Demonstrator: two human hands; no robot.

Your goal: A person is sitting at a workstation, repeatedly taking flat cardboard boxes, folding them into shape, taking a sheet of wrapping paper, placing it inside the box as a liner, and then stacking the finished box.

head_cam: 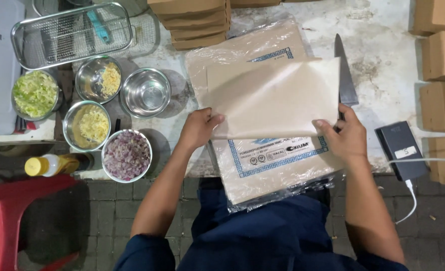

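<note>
1. Brown paper sheet (275,98) sits folded over on the plastic-wrapped paper pack (277,170) at the counter's front edge.
2. Left hand (198,128) pinches its left edge, thumb on top.
3. Right hand (347,135) clamps the right edge, just beside the knife (344,70).
4. 5 steel bowls (145,93) stand left.
</note>
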